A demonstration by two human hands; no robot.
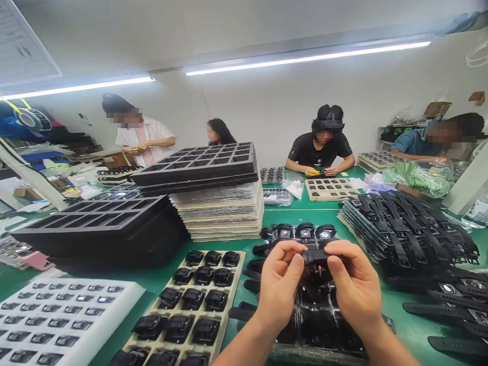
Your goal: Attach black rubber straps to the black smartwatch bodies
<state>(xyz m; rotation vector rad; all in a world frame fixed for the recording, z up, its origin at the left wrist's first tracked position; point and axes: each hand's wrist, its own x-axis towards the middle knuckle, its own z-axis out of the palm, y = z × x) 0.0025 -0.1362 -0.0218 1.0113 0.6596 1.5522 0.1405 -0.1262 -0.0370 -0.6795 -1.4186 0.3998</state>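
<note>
Between my two hands is a black smartwatch strap (315,257), stretched level with the watch hanging partly hidden below it. My left hand (280,287) pinches the strap's left end between thumb and fingertips. On the other end, my right hand (356,290) grips with thumb and forefinger. Under both hands lies a clear plastic tray (301,351) holding several black watches, some straps spread out past its left side. To the left, a beige tray (229,325) carries rows of watches with closed straps.
A white foam tray (125,300) with watch faces sits at left. Behind it stand black foam trays (95,229) and stacked beige trays (221,213). Watches with long straps (407,229) are piled on trays at right. Several co-workers, one in a black shirt (318,150), sit or stand across the green table (305,216).
</note>
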